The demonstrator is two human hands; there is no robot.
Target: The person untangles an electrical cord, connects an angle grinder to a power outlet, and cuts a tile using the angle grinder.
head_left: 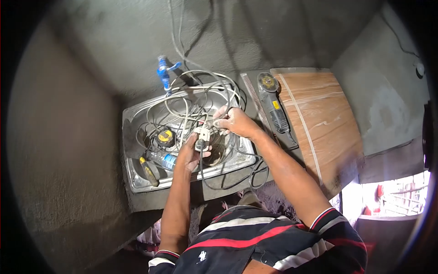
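Note:
Over the metal sink, my left hand holds a white socket block with a dark plug and cord at its near end. My right hand is closed at the block's far end, its thumb and fingers pinched around a grey cable. The exact grip of the fingertips is too small to make out. Tangled white and dark cables fill the basin around both hands. Left of my left hand lie a yellow and black tape measure, a plastic bottle and a yellow-handled tool.
A blue tap rises behind the sink. On the right are a metal strip, an angle grinder and wood-patterned panels. Grey walls stand behind and at both sides. A dark cord loops over the sink's front edge.

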